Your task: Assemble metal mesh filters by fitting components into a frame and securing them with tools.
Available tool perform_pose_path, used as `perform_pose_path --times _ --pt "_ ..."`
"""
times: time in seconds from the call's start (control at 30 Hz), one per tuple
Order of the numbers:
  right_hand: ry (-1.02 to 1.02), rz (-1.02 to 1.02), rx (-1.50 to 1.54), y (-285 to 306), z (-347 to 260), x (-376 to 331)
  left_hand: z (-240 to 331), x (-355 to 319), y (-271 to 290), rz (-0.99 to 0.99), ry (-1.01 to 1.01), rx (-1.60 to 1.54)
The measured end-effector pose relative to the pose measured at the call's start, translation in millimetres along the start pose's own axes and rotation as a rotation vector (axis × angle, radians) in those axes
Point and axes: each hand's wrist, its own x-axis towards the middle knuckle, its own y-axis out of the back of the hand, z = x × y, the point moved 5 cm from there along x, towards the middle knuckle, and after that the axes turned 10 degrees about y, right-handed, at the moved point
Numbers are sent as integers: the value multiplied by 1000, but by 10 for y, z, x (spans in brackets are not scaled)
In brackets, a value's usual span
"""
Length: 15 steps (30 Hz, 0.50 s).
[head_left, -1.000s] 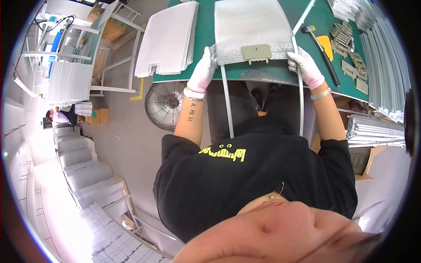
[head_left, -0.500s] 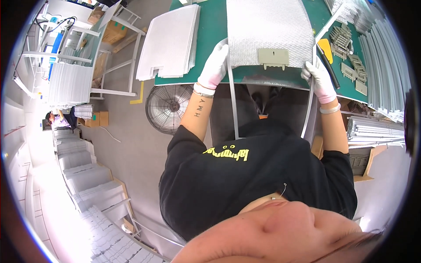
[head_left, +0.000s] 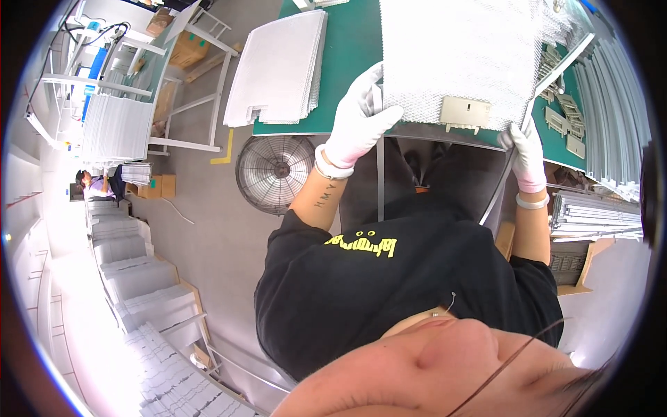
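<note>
A stack of white mesh sheets [head_left: 281,69] lies at the table's [head_left: 351,62] left edge. Your left hand [head_left: 358,121] and right hand [head_left: 524,146] each grip the mesh filter panel [head_left: 458,55] at the near edge, latch plate [head_left: 464,113] already fitted; framing looks unfinished.

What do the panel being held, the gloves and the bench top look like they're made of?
Mesh panel: apparently expanded metal, silvery and matte, with a fine diamond texture and a beige, probably plastic latch. Left hand and right hand: thin white gloves, likely knit fabric. Bench top: flat green mat, possibly rubber or vinyl.
</note>
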Motion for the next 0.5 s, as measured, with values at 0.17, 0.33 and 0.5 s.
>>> perform_pose_path --times 0.17,0.33,0.5 --pt "48 5 4 58 -79 -53 83 -57 -140 78 -49 102" --pt "55 54 -57 -73 -185 -97 10 -158 -149 126 -235 406" --pt "101 39 -90 -200 -240 -118 203 -386 -223 107 -188 412"
